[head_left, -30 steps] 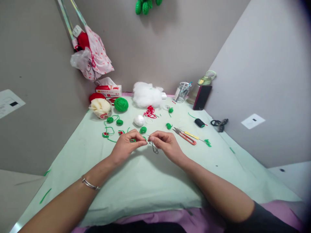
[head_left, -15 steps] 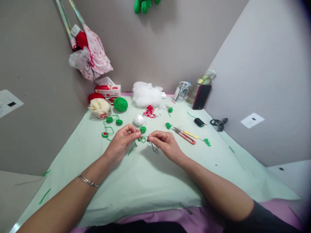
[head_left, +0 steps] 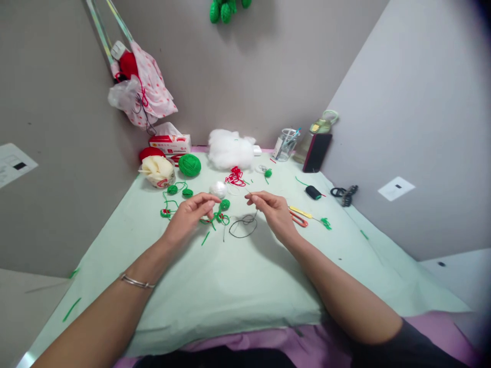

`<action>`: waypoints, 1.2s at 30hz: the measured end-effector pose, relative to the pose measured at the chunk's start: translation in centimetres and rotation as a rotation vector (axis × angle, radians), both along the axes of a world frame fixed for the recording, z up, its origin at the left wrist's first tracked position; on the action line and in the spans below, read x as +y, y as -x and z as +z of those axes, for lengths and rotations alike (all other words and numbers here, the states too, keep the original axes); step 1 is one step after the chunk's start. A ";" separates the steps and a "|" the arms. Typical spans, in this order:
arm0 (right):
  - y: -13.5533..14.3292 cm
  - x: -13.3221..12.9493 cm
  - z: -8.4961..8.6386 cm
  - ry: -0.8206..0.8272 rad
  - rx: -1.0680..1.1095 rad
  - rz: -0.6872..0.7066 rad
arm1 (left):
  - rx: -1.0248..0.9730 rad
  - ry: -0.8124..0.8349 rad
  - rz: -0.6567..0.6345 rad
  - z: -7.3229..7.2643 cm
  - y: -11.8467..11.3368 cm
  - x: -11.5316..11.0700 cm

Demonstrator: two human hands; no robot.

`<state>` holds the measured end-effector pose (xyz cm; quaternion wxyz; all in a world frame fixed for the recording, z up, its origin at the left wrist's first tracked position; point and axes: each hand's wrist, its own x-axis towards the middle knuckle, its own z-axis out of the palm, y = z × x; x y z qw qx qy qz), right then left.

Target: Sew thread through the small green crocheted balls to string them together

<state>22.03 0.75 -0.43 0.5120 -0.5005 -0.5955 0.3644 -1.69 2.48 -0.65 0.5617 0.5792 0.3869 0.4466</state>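
Observation:
My right hand (head_left: 270, 209) is closed in a pinch on a thin sewing needle (head_left: 247, 191), its tip sticking out past the fingertips. Dark thread (head_left: 243, 235) trails below these fingers in loose loops. My left hand (head_left: 194, 214) is half curled, thumb and index fingertips slightly apart, and I see nothing between them. Close by its fingertips sit a small green crocheted ball (head_left: 225, 205) and a green and red yarn piece (head_left: 220, 218), partly hidden by the hand. A short dark thread end (head_left: 224, 235) lies below that piece.
Behind my hands are a white ball (head_left: 218, 189), tangled red yarn (head_left: 235, 176), white stuffing (head_left: 230, 150) and a green yarn ball (head_left: 190, 165). Orange-handled snips (head_left: 299, 220) and a yellow crochet hook (head_left: 301, 211) lie right, partly behind my hand. A phone (head_left: 317, 153) leans on a bottle.
My hands have moved apart, the right one up and to the right with the needle. The dark thread has spread into wider loops, and my left fingertips have loosened.

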 end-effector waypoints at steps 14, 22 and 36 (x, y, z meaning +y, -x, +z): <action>1.1 -0.8 0.0 0.084 0.081 0.152 | 0.658 -0.515 0.033 -3.6 -1.7 2.3; 1.5 -1.2 0.2 -0.057 -0.077 0.119 | 0.641 -0.443 0.040 -3.7 -2.0 2.5; 1.1 -1.1 -0.2 -0.029 -0.067 0.088 | 0.158 -0.036 0.007 -2.2 -1.3 1.7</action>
